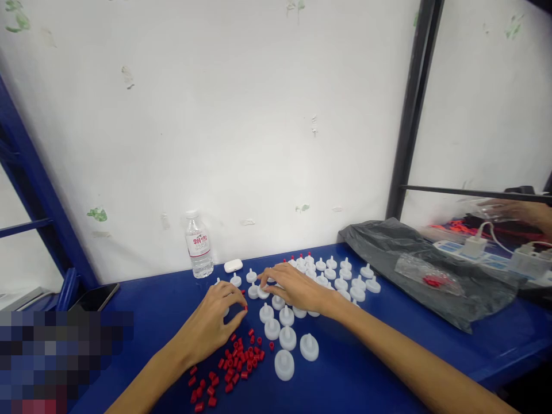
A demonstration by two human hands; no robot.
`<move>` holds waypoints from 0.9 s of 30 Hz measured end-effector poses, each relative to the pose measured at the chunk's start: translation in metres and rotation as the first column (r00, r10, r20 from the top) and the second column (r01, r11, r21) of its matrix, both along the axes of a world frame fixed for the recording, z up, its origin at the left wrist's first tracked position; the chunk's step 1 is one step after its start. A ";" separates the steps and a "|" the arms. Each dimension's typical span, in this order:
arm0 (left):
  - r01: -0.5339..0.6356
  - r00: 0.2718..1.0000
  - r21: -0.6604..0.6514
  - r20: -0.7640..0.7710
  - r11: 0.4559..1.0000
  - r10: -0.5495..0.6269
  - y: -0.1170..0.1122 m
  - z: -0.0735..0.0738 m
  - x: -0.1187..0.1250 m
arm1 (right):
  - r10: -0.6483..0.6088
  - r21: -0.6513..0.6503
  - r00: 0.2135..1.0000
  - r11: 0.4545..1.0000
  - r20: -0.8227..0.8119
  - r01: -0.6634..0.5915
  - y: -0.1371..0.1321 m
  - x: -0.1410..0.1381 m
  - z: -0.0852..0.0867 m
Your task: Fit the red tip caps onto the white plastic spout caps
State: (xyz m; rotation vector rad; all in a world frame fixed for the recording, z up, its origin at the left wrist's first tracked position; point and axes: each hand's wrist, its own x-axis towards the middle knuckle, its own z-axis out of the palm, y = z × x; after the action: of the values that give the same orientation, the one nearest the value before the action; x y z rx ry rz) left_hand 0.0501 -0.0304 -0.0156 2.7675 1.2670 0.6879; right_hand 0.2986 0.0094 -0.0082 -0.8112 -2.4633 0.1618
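While my left hand pinches one red cap, my right hand curves over white lids on the blue table; its grip I cannot tell. A clear bag contains red pieces.

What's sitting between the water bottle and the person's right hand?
In the head view, a small white case beside the water bottle, then white spouted caps nearer the right hand.
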 end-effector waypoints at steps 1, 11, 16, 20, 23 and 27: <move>-0.003 1.000 0.008 0.030 1.000 0.003 -0.001 0.002 0.000 | 0.004 -0.028 1.000 1.000 -0.031 -0.005 -0.001 0.000 0.001; -0.071 0.977 0.026 0.203 0.997 0.064 -0.002 0.001 -0.001 | 0.009 0.085 1.000 0.996 0.021 -0.011 -0.013 -0.007 0.006; -0.091 0.963 -0.013 0.255 0.996 0.091 -0.008 0.002 0.006 | 0.064 0.191 0.996 0.979 0.066 -0.075 -0.013 -0.010 0.004; -0.052 0.956 -0.022 0.288 0.998 0.056 -0.009 0.002 0.009 | 0.092 0.248 0.992 0.962 0.092 -0.112 -0.013 -0.012 0.002; -0.034 0.959 -0.005 0.281 0.999 0.034 -0.008 0.000 0.009 | 0.083 0.265 0.992 0.958 0.094 -0.106 -0.013 -0.012 0.001; -0.024 0.958 0.002 0.286 1.000 0.023 -0.006 -0.002 0.008 | 0.080 0.271 0.994 0.958 0.070 -0.096 -0.015 -0.013 0.001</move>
State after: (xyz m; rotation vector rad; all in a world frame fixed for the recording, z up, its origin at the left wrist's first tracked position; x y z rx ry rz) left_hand 0.0582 -0.0366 -0.0178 2.5383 1.2387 1.0495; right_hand 0.2856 -0.0052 -0.0072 -0.5948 -2.5031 -0.1715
